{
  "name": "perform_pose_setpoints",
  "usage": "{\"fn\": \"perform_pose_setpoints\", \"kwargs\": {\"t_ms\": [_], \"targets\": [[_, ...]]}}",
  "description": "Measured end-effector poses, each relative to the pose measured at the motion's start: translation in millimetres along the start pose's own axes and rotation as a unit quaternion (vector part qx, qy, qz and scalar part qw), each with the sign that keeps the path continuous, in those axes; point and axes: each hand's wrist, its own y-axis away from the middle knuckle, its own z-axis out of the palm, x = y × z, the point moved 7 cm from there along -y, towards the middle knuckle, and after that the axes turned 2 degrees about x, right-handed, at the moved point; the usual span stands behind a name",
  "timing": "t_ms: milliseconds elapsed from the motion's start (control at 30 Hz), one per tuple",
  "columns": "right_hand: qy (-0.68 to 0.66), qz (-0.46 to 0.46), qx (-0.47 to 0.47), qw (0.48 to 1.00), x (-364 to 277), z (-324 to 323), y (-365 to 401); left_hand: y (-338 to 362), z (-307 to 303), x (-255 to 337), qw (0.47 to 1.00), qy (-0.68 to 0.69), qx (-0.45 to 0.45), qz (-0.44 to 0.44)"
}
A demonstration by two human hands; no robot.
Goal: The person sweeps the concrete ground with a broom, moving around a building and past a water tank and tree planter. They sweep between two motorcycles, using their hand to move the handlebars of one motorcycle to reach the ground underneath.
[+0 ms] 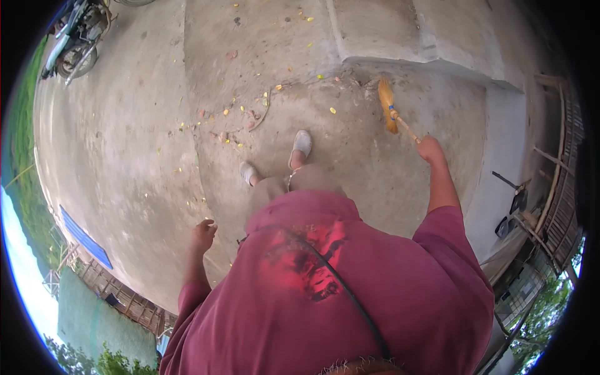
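My right hand is closed around the handle of a broom, out to the right. Its yellow-orange bristles rest on the concrete floor, and a blue binding joins them to the pale handle. My left hand hangs at my left side, its fingers loosely bent and slightly apart. A small pale spot shows by its fingertips; I cannot make out what it is. Yellow leaves and a thin twig lie scattered in front of my feet, left of the broom.
A raised concrete ledge runs along the front and right. At the far left stands a motorbike. A blue panel lies near the left edge. Wooden fencing and dark objects line the right side.
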Motion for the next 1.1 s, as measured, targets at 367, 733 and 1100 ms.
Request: {"fn": "perform_pose_setpoints", "kwargs": {"t_ms": [367,733,1100], "targets": [[-0.199,-0.099,-0.139,0.965,-143.0,56.0,-4.6,12.4,-13.1,-7.7,0.999,0.009,0.036,0.014],[-0.244,0.075,-0.138,0.957,10.6,-23.2,58.4,-3.7,-20.5,3.9,0.999,-0.028,0.027,0.03],[0.05,-0.105,0.045,0.992,-146.7,69.6,-61.7,18.2,-33.8,-36.8,0.998,0.001,0.055,0.025]]}}
